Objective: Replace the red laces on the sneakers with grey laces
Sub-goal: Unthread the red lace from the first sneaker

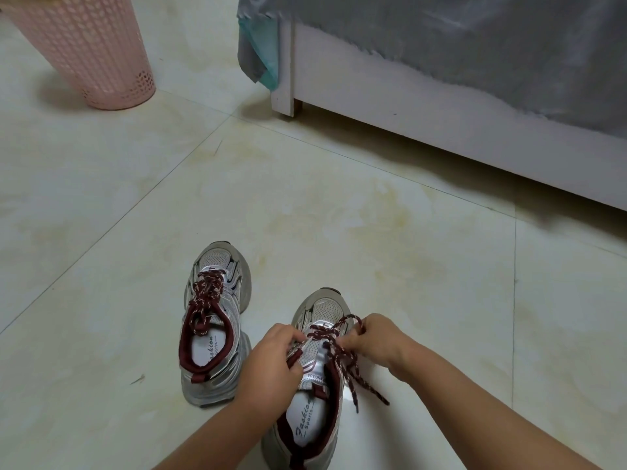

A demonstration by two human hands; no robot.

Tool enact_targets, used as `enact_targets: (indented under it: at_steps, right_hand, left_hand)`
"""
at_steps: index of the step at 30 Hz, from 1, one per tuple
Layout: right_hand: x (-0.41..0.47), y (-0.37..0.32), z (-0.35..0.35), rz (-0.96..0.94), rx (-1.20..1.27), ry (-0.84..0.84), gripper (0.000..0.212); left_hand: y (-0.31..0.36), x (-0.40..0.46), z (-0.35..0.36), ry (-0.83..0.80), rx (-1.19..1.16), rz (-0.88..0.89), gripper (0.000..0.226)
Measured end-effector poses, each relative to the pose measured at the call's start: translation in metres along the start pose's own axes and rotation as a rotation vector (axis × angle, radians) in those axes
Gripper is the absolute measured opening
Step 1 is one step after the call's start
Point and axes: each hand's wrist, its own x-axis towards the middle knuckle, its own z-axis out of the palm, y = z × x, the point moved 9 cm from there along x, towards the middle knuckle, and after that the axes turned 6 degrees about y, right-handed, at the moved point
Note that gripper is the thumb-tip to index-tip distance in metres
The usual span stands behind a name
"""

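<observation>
Early going: at lower centre the left hand [271,362] and right hand [369,340] pinch the half-loosened dark red lace [349,362] of the right-hand silver mesh sneaker [319,395], while the left-hand silver sneaker [213,320] remains fully red-laced and no grey laces show.

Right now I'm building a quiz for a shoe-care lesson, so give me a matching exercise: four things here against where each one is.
Things:
1. pink basket
2. left sneaker
3. right sneaker
4. bed frame

Places:
A. between both hands, red lace partly undone
B. far left corner
C. far right, under grey cover
D. untouched on the floor, fully laced

Pairs: 1-B, 2-D, 3-A, 4-C
</observation>
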Motion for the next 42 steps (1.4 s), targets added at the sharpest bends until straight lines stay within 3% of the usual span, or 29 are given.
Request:
enact_targets:
  at_steps: [4, 7, 9, 11, 13, 17, 21, 24, 29, 32, 34, 37, 42]
  right_hand:
    - [0.007, 0.001, -0.040, -0.009, -0.289, 0.267, 0.043]
    - [0.005, 0.002, -0.048, -0.027, -0.209, 0.376, 0.033]
    - [0.005, 0.004, -0.033, -0.037, -0.030, 0.274, 0.030]
    - [0.002, 0.007, -0.007, 0.023, 0.131, 0.068, 0.026]
    - [-0.001, 0.010, 0.008, 0.056, 0.128, -0.064, 0.032]
    - [-0.001, 0.005, 0.012, 0.001, 0.048, -0.153, 0.048]
    - [-0.004, 0.001, 0.011, -0.046, 0.016, -0.180, 0.048]
    - [-0.003, -0.003, 0.002, -0.074, -0.037, -0.072, 0.044]
    - [0.006, -0.001, -0.047, -0.064, -0.184, 0.331, 0.036]
    - [0.006, 0.005, -0.064, -0.045, -0.108, 0.467, 0.016]
    - [0.005, 0.006, -0.047, -0.042, 0.021, 0.310, 0.009]
    - [-0.003, 0.004, -0.003, 0.001, 0.107, -0.067, 0.026]
    - [-0.011, 0.007, 0.016, 0.014, 0.107, -0.195, 0.037]
  left_hand:
    - [-0.002, 0.000, 0.001, -0.005, -0.006, -0.006, 0.032]
    - [-0.002, 0.001, 0.001, 0.000, 0.006, -0.015, 0.034]
    - [-0.003, 0.001, 0.001, 0.006, 0.010, -0.019, 0.034]
    - [-0.003, 0.000, 0.001, 0.007, 0.009, -0.014, 0.033]
    - [-0.002, 0.000, 0.001, 0.004, 0.018, -0.003, 0.032]
    - [-0.001, 0.001, 0.001, 0.003, 0.019, 0.004, 0.031]
    - [0.000, 0.001, 0.001, 0.004, 0.010, 0.000, 0.034]
    - [0.000, 0.000, 0.000, 0.001, 0.009, -0.003, 0.033]
    - [0.000, -0.001, 0.000, -0.008, 0.008, -0.003, 0.031]
    - [0.000, -0.001, 0.000, -0.004, 0.010, -0.007, 0.031]
    - [0.000, -0.001, 0.000, -0.001, 0.010, -0.004, 0.030]
    - [0.000, 0.000, 0.001, 0.003, 0.014, -0.001, 0.027]
    - [-0.001, 0.000, 0.001, 0.004, 0.016, 0.001, 0.026]
